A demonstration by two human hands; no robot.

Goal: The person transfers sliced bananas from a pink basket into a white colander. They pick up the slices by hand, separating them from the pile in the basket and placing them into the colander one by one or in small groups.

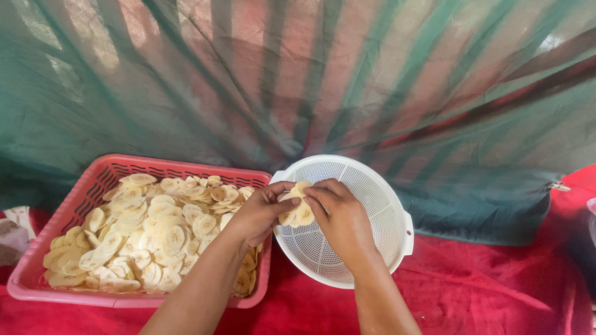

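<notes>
We see the left hand (257, 214) and right hand (340, 217) pinching a clump of banana slices (298, 209) together over the white colander (379, 205), beside the pink basket (93, 180) of slices

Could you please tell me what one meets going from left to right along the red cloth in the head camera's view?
Pink basket filled with pale banana slices → left hand → small stack of slices pinched by both hands → right hand → white colander → bare red cloth.
</notes>
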